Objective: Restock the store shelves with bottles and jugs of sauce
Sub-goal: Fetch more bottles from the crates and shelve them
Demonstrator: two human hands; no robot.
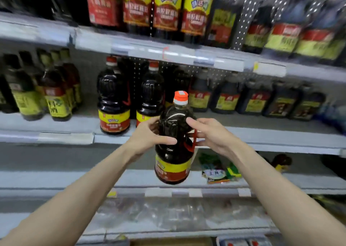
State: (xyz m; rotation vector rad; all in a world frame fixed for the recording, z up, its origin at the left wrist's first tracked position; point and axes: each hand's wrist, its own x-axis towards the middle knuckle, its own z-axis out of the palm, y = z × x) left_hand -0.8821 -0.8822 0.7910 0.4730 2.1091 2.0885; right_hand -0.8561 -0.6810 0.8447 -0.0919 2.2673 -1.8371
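Observation:
A dark sauce jug (174,139) with an orange cap, a red side handle and a yellow-red label is held upright in the air in front of the middle shelf (262,135). My left hand (149,135) grips its left side, thumb across the front. My right hand (211,133) is on its right side by the red handle, thumb on the jug's shoulder, fingers curled at the handle. Two matching jugs (114,99) stand on the middle shelf just behind and to the left.
Smaller dark bottles (252,99) line the middle shelf to the right, and yellow-labelled bottles (54,94) stand at its left. The top shelf (149,49) holds big jugs. Packets (217,169) lie on the lower shelf below my right hand.

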